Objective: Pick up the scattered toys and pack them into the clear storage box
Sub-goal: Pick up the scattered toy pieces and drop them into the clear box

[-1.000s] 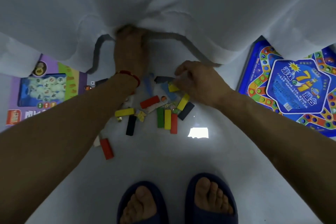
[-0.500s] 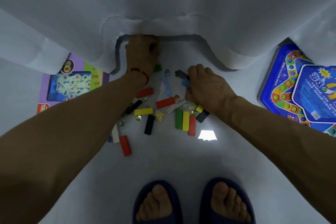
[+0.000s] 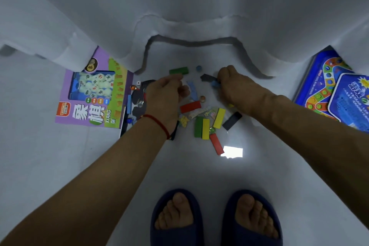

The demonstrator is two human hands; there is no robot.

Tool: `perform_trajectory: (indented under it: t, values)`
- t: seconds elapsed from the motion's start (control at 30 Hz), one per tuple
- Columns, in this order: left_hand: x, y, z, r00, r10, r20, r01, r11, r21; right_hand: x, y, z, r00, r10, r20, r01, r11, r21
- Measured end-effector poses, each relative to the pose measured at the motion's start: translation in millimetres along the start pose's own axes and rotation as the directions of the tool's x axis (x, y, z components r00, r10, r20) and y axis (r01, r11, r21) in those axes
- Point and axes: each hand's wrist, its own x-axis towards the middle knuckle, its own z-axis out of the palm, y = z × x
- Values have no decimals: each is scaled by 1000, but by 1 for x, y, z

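Observation:
Small toys lie scattered on the white floor under the hem of a white cloth (image 3: 189, 6). Among them are a green block (image 3: 178, 70), a red block (image 3: 190, 107), a yellow block (image 3: 219, 118), a black block (image 3: 232, 121) and a blue marble (image 3: 198, 68). My left hand (image 3: 165, 96) hovers over the left part of the pile with curled fingers; what is inside them is hidden. My right hand (image 3: 235, 86) reaches down at the right, its fingertips pinching a small blue piece (image 3: 214, 84) beside a dark piece (image 3: 207, 77). No clear storage box is in view.
A purple chess-set box (image 3: 89, 110) lies flat to the left of the pile. A blue board-game box (image 3: 329, 94) lies at the right. My feet in dark slippers (image 3: 175, 217) stand close in front of the toys. The cloth hangs low over the far side.
My left hand has let go of the cloth hem and pulled back over the pile. My right hand has shifted to the blue piece. The view has moved closer.

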Motion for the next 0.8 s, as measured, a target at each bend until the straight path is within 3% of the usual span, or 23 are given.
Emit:
perform_trajectory:
  t: [0.17, 0.23, 0.3, 0.33, 0.37, 0.43, 0.47, 0.5, 0.63, 0.8]
  values:
    - [-5, 3, 18, 976, -208, 65, 215, 967, -139, 3, -2, 12, 999, 51, -5, -51, 998, -31]
    - [-10, 3, 19, 961, -244, 130, 265, 948, -175, 0, -1, 2, 995, 96, -21, -94, 994, 60]
    - [-15, 4, 19, 951, -257, 172, 288, 938, -190, -10, 5, -12, 991, 130, -13, -122, 956, 267]
    - [-19, 6, 19, 944, -269, 190, 306, 931, -199, -18, 7, -20, 984, 176, 25, -169, 884, 435]
    - [-25, 9, 21, 936, -283, 211, 326, 922, -208, -28, 6, -31, 970, 226, 95, -234, 738, 633]
    - [-41, 16, 26, 916, -299, 267, 356, 913, -198, -55, 0, -51, 929, 239, 284, -343, 261, 902]
    - [-53, 21, 29, 904, -302, 304, 364, 915, -173, -70, -4, -61, 912, 215, 350, -368, 47, 929]
    - [-65, 27, 33, 887, -305, 347, 371, 918, -142, -85, -7, -70, 899, 196, 392, -381, -92, 920]
    - [-136, 55, 42, 844, -328, 423, 345, 938, 40, -154, -20, -106, 891, 194, 410, -298, -432, 851]
    - [-239, 95, 59, 712, -431, 554, 241, 892, 383, -263, -37, -161, 904, 252, 344, -124, -615, 778]
